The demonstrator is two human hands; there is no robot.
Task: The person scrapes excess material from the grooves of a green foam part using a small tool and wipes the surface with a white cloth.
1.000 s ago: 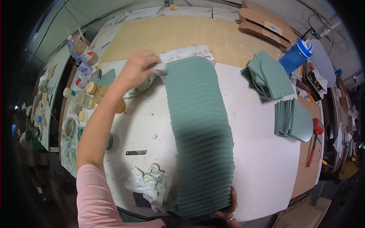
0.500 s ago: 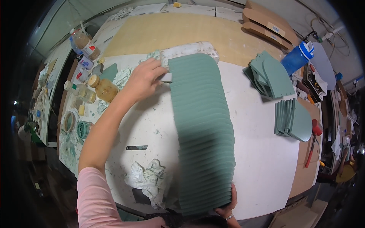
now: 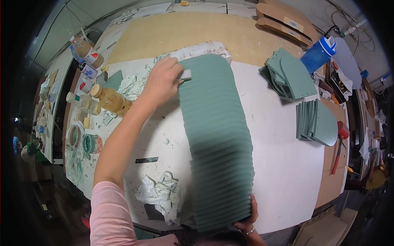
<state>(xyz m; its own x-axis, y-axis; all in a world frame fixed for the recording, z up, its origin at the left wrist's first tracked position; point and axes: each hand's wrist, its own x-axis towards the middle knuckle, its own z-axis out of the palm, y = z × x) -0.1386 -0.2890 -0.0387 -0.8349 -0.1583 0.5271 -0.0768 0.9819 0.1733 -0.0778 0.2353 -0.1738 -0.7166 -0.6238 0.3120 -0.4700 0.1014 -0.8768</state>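
A long fanned stack of thin green panels with rounded ends (image 3: pixel 217 119) runs from the far middle of the table toward me. My left hand (image 3: pixel 164 80) pinches a small pale flat-sided block (image 3: pixel 186 75), its kind unclear. The block lies over the left edge of the far end of the stack. At the near right corner, my right hand (image 3: pixel 248 217) grips the edge of the stack, with some fingers hidden beneath it. A whitish, stained wrapped bundle (image 3: pixel 201 51) lies against the stack's far end.
Crumpled white cloth (image 3: pixel 162 192) and a dark blade (image 3: pixel 147 160) lie left of the stack. Several jars and bottles (image 3: pixel 111 100) stand at the left. Loose green panels (image 3: pixel 293 76), a blue bottle (image 3: pixel 318 55) and a red-headed mallet (image 3: pixel 342 131) are at the right.
My left hand has moved right with the pale block, from beside the stack's left edge to over it. My right hand keeps its hold. The whole view has shifted slightly.
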